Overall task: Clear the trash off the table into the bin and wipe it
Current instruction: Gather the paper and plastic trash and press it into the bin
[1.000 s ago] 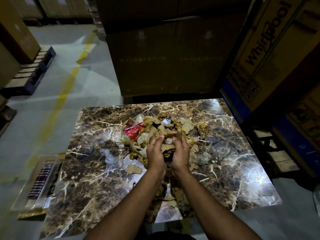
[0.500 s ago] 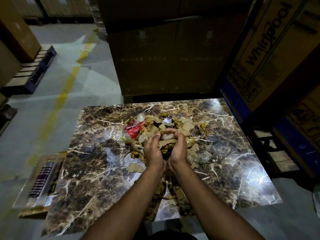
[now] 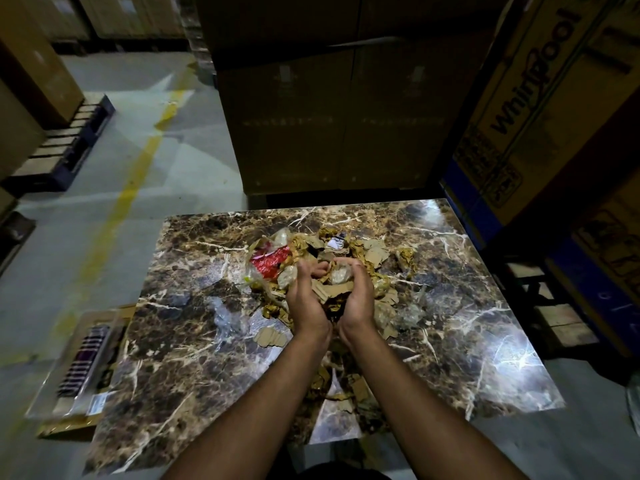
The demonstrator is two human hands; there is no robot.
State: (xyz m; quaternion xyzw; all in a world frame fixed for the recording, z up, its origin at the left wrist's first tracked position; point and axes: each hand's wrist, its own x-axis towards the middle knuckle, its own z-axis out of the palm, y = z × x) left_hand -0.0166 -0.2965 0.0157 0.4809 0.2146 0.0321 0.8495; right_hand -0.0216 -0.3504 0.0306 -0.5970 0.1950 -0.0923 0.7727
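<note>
Trash pile (image 3: 332,258): brown cardboard scraps, crumpled clear plastic and a red wrapper (image 3: 269,260), heaped at the middle of the marble table (image 3: 194,368).
Left hand (image 3: 304,299): fingers curled, cupping a scoop of scraps from the left.
Right hand (image 3: 358,296): fingers curled, cupping the same scoop from the right; heels of both hands nearly meet.
Loose scraps: near table edge, between the forearms.
Surroundings: stacked cartons behind; printed carton (image 3: 533,98) at right.

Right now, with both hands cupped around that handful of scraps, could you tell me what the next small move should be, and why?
Probably lift the handful clear: left hand and right hand already cup cardboard scraps, while the trash pile still covers the table. No bin is visible.
</note>
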